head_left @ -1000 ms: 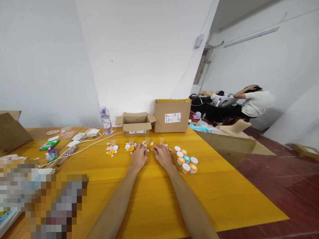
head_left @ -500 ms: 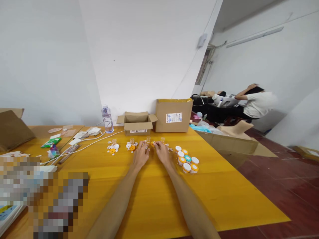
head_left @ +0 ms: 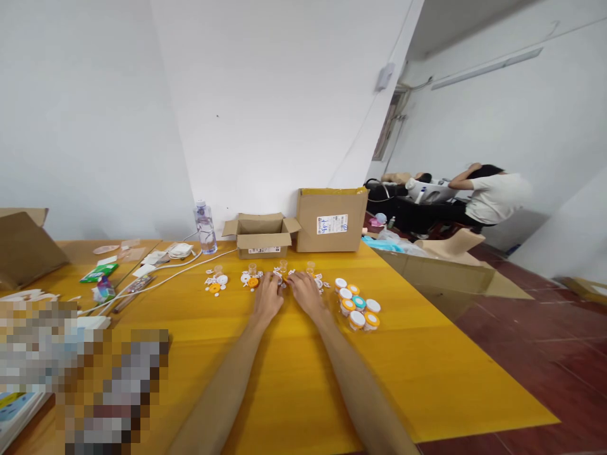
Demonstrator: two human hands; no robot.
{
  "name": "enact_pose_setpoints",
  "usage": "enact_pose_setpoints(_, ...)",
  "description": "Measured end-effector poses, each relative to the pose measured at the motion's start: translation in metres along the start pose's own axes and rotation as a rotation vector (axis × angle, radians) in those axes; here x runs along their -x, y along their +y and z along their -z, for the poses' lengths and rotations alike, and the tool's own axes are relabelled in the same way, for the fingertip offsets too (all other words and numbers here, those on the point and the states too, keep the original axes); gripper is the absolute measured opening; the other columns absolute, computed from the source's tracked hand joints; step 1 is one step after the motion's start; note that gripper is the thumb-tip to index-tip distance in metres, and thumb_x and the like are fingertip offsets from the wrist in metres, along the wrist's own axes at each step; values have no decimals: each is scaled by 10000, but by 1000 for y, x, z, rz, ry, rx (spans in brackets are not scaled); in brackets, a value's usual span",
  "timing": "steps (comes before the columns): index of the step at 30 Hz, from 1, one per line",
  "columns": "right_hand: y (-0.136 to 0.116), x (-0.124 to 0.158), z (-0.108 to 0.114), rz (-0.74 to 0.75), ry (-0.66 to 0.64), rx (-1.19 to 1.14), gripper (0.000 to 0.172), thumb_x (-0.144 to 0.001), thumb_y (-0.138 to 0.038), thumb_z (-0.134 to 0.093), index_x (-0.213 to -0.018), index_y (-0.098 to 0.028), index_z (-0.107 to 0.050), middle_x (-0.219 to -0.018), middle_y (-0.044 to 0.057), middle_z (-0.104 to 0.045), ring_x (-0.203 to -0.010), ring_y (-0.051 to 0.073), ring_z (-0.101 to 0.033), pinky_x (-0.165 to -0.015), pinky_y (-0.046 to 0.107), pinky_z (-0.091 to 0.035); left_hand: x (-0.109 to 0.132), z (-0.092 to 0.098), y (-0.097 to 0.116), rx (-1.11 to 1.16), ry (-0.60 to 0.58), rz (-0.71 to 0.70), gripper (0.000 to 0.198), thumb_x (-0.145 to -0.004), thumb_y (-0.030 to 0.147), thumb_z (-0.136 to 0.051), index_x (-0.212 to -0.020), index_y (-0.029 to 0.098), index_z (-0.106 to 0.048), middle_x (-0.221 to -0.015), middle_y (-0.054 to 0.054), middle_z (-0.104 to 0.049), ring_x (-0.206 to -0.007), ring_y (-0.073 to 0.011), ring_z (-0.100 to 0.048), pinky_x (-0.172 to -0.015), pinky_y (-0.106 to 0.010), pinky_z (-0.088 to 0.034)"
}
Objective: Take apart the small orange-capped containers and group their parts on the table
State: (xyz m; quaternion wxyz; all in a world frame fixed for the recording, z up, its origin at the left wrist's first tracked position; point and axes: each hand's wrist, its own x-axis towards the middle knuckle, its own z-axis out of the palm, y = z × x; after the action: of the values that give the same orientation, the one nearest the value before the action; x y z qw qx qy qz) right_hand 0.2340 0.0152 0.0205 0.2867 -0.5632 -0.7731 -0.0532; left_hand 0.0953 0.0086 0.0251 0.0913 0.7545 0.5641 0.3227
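As the open carton point(head_left: 264, 241) is taken for the landmark, the left hand point(head_left: 269, 297) is found in front of it, with the back turned up and the fingers bent down toward the yellow table point(head_left: 284, 392). The right hand point(head_left: 305, 293) is held just beside the left one, in front of the carton and slightly to its right. Its fingers are also curled. For both hands, it cannot be told whether something is gripped, because the fingertips are too small and partly hidden.

In front of the carton, near the hands, a row of small clear cups point(head_left: 283, 266) is placed. White spotted pieces point(head_left: 210, 280) are scattered around these cups, and orange discs point(head_left: 215, 288) are laid among them, in front of the carton and to its left. Small lidded jars point(head_left: 359, 303) are grouped in front of the carton and to its right; they are covered with white, orange and teal lids.

Right beside the carton, a taped cardboard box point(head_left: 308, 235) is stood. To its left, a clear bottle point(head_left: 205, 229) is placed upright, and a white cable point(head_left: 180, 276) is stretched.
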Motion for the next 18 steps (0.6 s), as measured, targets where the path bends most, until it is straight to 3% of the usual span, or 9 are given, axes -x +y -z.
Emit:
enact_pose_setpoints(8, 9, 0, -1, -69, 102, 40, 381, -859, -28, -418, -1021, -238, -691, -1067, 84, -715, -979, 224, -631, -868, 334, -445, -1, -10, -7, 48, 45, -25, 244, -804, 86, -592, -993, 230, -645, -1138, -64, -573, -1106, -221, -593, -1029, -388, -453)
enact_pose_setpoints(14, 5, -1, -1, -6, -25, 105, 440, -790, 21, -431, -1063, -218, -681, -1137, 95, -720, -1054, 247, -605, -914, 374, -398, -2, -9, -8, 75, 16, -39, 214, -833, 115, -585, -1006, 233, -628, -1182, -69, -567, -1172, -227, -561, -1050, -395, -436)
enact_pose_setpoints(18, 5, -1, 0, 19, -15, 80, 477, -778, 28, -425, -1095, -231, -669, -1156, 86, -713, -1072, 241, -601, -925, 373, -395, -2, -7, -8, 99, -7, -37, 201, -857, 111, -562, -1012, 222, -622, -1204, -75, -563, -1181, -218, -559, -1056, -384, -430)
